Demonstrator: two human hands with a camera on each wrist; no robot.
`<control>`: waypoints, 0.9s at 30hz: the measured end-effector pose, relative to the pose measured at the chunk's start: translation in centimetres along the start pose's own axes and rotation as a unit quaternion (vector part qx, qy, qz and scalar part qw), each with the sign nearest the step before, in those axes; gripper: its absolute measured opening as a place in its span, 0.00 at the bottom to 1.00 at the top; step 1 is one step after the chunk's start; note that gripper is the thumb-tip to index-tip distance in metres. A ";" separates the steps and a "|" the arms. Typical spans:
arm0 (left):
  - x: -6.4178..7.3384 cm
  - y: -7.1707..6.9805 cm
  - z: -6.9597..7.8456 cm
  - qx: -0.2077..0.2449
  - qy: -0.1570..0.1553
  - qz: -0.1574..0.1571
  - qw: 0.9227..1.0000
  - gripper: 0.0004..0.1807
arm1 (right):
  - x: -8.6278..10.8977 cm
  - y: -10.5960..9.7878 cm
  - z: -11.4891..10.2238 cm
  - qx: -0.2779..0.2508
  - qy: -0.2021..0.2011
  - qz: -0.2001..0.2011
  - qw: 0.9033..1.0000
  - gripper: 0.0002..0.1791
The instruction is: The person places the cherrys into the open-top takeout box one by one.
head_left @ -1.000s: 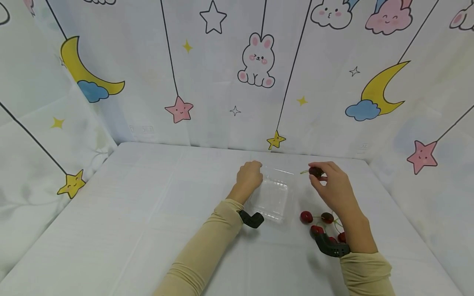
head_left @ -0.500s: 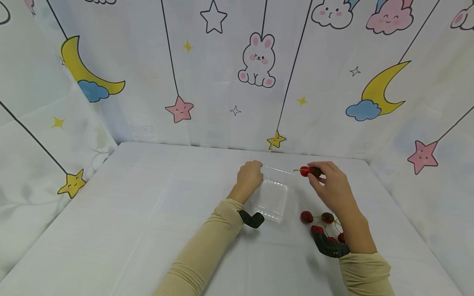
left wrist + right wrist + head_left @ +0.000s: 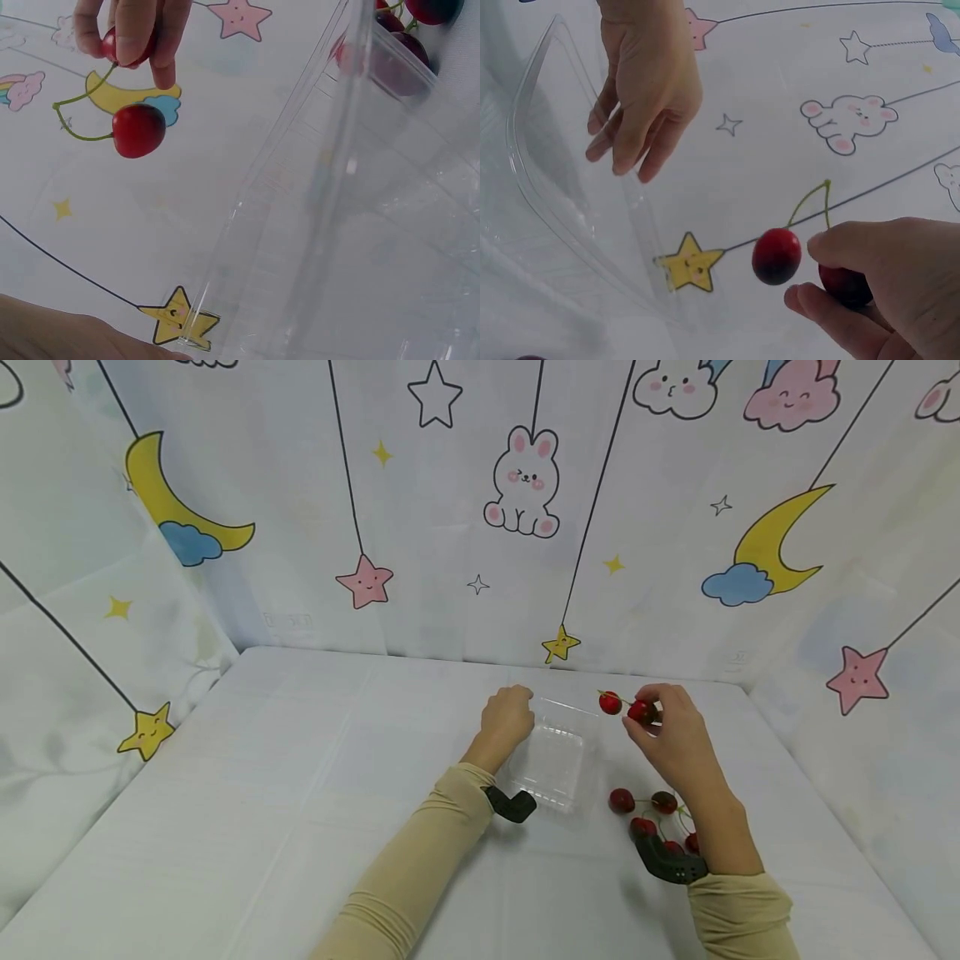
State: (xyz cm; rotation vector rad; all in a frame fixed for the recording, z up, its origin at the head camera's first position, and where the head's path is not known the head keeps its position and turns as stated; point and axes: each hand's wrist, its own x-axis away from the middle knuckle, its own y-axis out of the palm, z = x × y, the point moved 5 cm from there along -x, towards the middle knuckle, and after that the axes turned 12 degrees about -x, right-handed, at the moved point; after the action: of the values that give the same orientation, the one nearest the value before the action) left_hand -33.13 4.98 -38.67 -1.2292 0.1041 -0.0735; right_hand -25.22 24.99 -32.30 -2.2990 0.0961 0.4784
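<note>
My right hand (image 3: 678, 747) pinches one cherry (image 3: 641, 711) between thumb and fingers, to the right of a clear plastic container (image 3: 552, 760). A second red cherry (image 3: 776, 256) hangs free, joined to the pinched one by green stems, as the right wrist view shows. My left hand (image 3: 507, 718) grips the far left rim of the container, its fingers bent over the edge in the right wrist view. Both cherries are held above the table, apart from the container. Part of the pinched cherry is covered by fingers.
Several dark red cherries with stems, one of them a loose cherry (image 3: 621, 801), lie on the white-covered table (image 3: 360, 793) right of the container, partly behind the right wrist's black camera mount (image 3: 670, 862). A printed curtain (image 3: 435, 510) hangs at the back.
The second cherry has come out from behind the fingers and now dangles left of the right hand. The left hand and container stay put.
</note>
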 end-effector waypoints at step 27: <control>0.0 0.0 0.0 0.003 -0.004 -0.001 1.000 0.20 | 0.4 -0.4 0.0 0.027 0.044 -0.022 0.998 0.24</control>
State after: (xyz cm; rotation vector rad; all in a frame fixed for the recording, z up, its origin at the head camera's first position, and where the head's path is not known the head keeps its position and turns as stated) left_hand -33.13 5.01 -38.71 -1.2235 0.0967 -0.0705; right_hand -24.73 25.36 -32.19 -2.2637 0.0998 0.3464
